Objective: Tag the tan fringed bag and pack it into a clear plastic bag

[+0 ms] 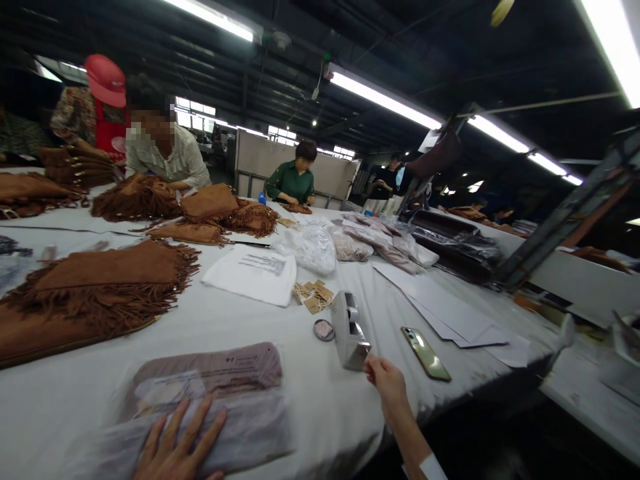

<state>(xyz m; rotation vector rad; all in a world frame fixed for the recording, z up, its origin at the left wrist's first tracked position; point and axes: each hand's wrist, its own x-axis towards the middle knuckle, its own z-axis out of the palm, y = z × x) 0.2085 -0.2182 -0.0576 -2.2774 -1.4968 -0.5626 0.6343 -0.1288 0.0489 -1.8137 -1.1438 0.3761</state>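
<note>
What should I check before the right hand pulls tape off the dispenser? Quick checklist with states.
1. Left hand flat on bagged item: ok.
2. Right hand at tape dispenser front: ok.
3. Tape end gripped by fingertips: cannot tell.
4. Bag flap folded shut: cannot tell.
5. Phone apart from the dispenser: ok.
6. Round tin lies beside the dispenser, close to the pull path: not ok.

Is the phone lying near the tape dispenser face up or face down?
Face down. The phone lies flat on the table right of the tape dispenser, its gold back and camera lenses showing upward, no screen visible.
</note>
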